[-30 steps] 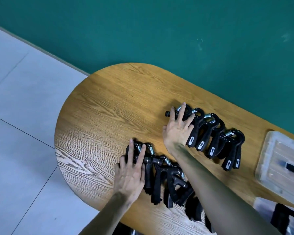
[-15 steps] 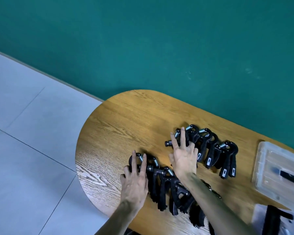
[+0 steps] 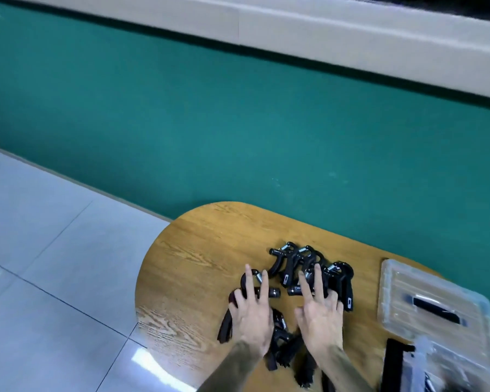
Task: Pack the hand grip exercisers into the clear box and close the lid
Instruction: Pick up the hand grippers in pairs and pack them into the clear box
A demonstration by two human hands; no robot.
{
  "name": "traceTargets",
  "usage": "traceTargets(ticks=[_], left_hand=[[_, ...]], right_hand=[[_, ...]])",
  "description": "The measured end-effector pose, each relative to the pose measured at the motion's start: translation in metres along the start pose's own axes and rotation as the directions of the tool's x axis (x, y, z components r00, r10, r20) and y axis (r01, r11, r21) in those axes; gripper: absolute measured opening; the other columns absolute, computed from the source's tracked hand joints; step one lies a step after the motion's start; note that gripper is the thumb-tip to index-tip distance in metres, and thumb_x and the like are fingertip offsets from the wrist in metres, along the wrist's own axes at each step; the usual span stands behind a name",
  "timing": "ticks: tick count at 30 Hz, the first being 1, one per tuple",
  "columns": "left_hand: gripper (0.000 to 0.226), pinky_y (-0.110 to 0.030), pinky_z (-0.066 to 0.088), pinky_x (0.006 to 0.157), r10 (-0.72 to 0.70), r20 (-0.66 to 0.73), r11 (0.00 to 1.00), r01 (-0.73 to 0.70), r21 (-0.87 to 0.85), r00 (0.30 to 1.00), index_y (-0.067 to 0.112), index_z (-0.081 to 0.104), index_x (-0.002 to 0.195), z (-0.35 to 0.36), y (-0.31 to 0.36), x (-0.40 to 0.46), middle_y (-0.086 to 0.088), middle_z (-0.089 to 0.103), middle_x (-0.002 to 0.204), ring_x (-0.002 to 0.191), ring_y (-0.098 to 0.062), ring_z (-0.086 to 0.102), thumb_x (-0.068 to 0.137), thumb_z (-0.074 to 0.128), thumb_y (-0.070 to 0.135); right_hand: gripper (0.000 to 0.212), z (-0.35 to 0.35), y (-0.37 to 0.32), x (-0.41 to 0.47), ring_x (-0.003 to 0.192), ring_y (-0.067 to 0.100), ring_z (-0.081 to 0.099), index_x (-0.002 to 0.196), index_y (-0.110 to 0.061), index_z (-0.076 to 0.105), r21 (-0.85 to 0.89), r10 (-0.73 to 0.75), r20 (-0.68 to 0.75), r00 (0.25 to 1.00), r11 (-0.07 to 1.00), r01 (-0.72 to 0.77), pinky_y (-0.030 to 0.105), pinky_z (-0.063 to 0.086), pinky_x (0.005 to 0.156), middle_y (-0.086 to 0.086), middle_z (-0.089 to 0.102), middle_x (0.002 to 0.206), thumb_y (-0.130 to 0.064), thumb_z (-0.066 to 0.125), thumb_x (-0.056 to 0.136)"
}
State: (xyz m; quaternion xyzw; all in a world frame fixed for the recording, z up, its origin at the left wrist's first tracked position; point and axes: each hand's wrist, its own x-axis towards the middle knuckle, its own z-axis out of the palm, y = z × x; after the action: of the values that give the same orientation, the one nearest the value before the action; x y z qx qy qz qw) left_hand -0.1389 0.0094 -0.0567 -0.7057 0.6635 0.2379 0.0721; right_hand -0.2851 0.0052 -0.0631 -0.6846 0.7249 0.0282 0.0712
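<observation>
Several black hand grip exercisers with silver springs lie on the wooden table in two bunches. My left hand lies flat, fingers straight, on the near bunch of exercisers. My right hand lies flat with spread fingers on the far bunch of exercisers. The two bunches sit close together. At the right lies the clear lid with a black handle. The clear box is blurred at the bottom right corner.
The table's rounded end is to the left, with grey floor tiles beyond it. A green wall runs behind the table.
The camera has tilted up, so the table sits lower in view. My right hand has drawn the far bunch toward me, closer to the near bunch under my left hand.
</observation>
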Motion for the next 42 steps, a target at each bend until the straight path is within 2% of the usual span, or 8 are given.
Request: traceTargets(ticks=[8,13,18,24,27,34,39,42], left_hand=[[0.081,-0.048,0.042,0.101,0.063,-0.111,0.997,-0.059,0.046,0.992,0.027,-0.020,0.159,0.005,0.093,-0.031,-0.015,-0.038,0.161,0.117,-0.033,0.037,0.104,0.040,0.018],[0.083,-0.044,0.043,0.096,0.118,-0.132,0.992,-0.110,0.064,0.984,0.029,-0.020,0.160,0.028,0.163,-0.055,-0.011,-0.040,0.161,0.114,-0.029,0.037,0.103,0.040,0.016],[0.083,-0.041,0.042,0.094,0.161,-0.133,0.985,-0.151,0.084,0.978,0.031,-0.021,0.159,0.049,0.228,-0.079,-0.010,-0.041,0.160,0.113,-0.027,0.037,0.103,0.039,0.017],[0.095,-0.042,0.042,0.100,0.218,-0.082,0.974,-0.211,0.084,0.972,0.032,-0.022,0.158,0.081,0.298,-0.099,-0.008,-0.041,0.160,0.116,-0.025,0.036,0.096,0.043,0.000],[0.086,-0.041,0.041,0.100,0.280,-0.055,0.954,-0.271,0.129,0.959,0.032,-0.019,0.159,0.102,0.326,-0.108,-0.010,-0.038,0.162,0.115,-0.023,0.038,0.103,0.042,0.011],[0.078,-0.039,0.038,0.108,0.296,0.019,0.946,-0.296,0.135,0.955,0.032,-0.018,0.159,0.158,0.350,-0.117,-0.012,-0.041,0.160,0.128,-0.027,0.035,0.107,0.039,0.021],[0.078,-0.036,0.038,0.100,0.293,0.101,0.939,-0.306,0.155,0.951,0.035,-0.015,0.160,0.191,0.347,-0.121,-0.009,-0.032,0.165,0.123,-0.024,0.038,0.105,0.039,0.021],[0.076,-0.037,0.037,0.100,0.291,0.131,0.937,-0.309,0.161,0.948,0.035,-0.011,0.161,0.210,0.349,-0.116,-0.009,-0.029,0.166,0.121,-0.025,0.038,0.105,0.038,0.020]], right_hand=[[0.080,-0.027,0.090,-0.024,0.095,0.033,0.050,0.157,-0.025,0.030,0.153,0.097,-0.066,0.993,0.984,-0.086,0.045,0.050,0.081,0.011,0.004,0.169,-0.023,0.067,0.086],[0.084,-0.038,0.155,-0.054,0.106,0.032,0.050,0.160,-0.031,0.016,0.187,0.102,-0.075,0.992,0.979,-0.086,0.050,0.048,0.095,0.008,-0.007,0.169,-0.026,0.064,0.091],[0.084,-0.035,0.227,-0.085,0.093,0.027,0.046,0.159,-0.028,0.024,0.254,0.141,-0.067,0.988,0.960,-0.119,0.045,0.052,0.087,0.006,-0.003,0.169,-0.023,0.066,0.086],[0.085,-0.028,0.304,-0.124,0.095,0.031,0.051,0.157,-0.029,0.028,0.282,0.244,-0.060,0.968,0.934,-0.218,0.048,0.051,0.091,0.007,-0.001,0.169,-0.028,0.071,0.084],[0.081,-0.016,0.337,-0.139,0.088,0.030,0.050,0.153,-0.027,0.038,0.301,0.317,-0.026,0.948,0.907,-0.295,0.046,0.051,0.084,0.008,0.006,0.169,-0.030,0.074,0.081],[0.076,0.007,0.385,-0.167,0.117,0.037,0.044,0.159,-0.034,0.013,0.343,0.346,0.135,0.928,0.863,-0.372,0.046,0.040,0.104,0.002,-0.013,0.169,-0.033,0.054,0.096],[0.087,0.048,0.398,-0.187,0.090,0.030,0.043,0.157,-0.033,0.024,0.405,0.389,0.126,0.912,0.819,-0.406,0.047,0.047,0.087,0.001,-0.004,0.170,-0.023,0.066,0.081],[0.085,0.068,0.406,-0.188,0.091,0.036,0.050,0.152,-0.028,0.034,0.427,0.386,0.158,0.909,0.803,-0.416,0.048,0.048,0.084,0.004,0.004,0.169,-0.020,0.071,0.076]])
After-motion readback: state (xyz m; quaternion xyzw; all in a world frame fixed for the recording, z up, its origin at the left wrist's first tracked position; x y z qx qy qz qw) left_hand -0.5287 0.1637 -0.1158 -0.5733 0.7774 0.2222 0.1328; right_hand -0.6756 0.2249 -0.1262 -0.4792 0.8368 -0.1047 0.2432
